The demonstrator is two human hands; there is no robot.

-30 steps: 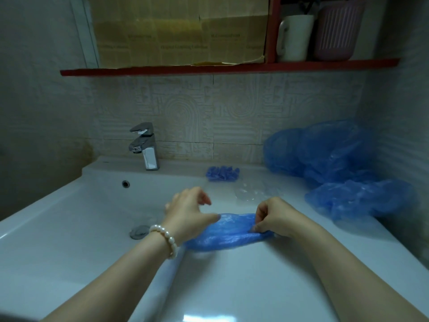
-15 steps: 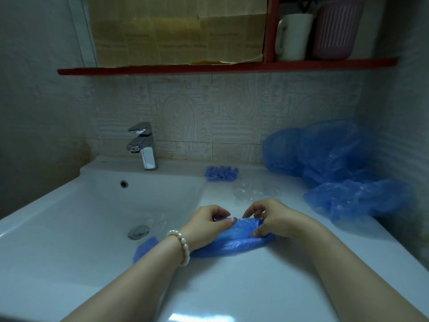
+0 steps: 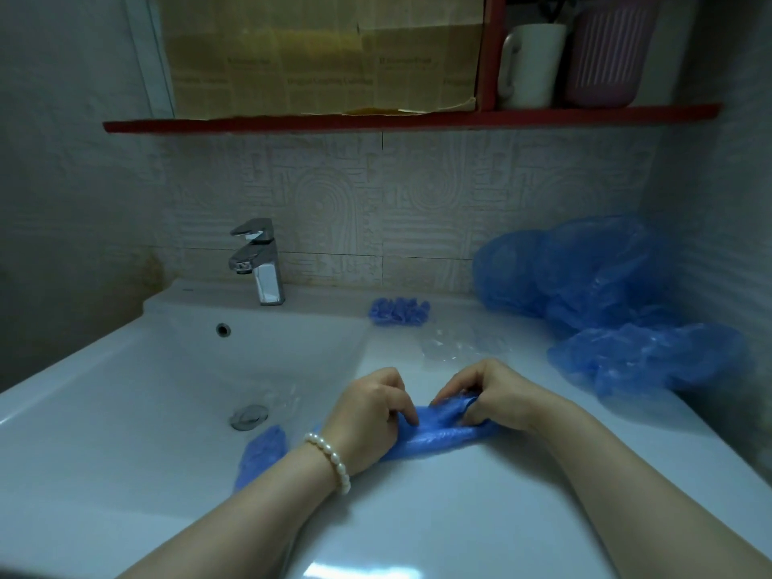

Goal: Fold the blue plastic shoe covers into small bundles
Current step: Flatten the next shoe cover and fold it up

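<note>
Blue crinkled plastic shoe cover [image 3: 434,436], flattened into a long strip, lay on the white ceramic bench [image 3: 480,495] just right of the basin [image 3: 175,390], with its left tail [image 3: 261,453] hanging over the edge into the basin. Left hand [image 3: 367,415], pearl bracelet at the wrist, pressed down on the strip with curled fingers [image 3: 407,415] pinching the plastic. Right hand [image 3: 488,394] gripped the right end, fingers [image 3: 449,394] clenched round a bunched-up roll of film. Step in hand looked like mid-fold: the right end being rolled or tucked toward the left hand, bundle not yet compact. Next move probably called for drawing the dangling tail up out of the basin and folding again while holding the slippery film tight so it would not spring open. One small finished blue bundle [image 3: 399,311] sat at the far edge right of the chrome tap [image 3: 259,265]. A heap of loose blue plastic shoe covers [image 3: 605,294] waited far right against the wall, well apart from the hands.
</note>
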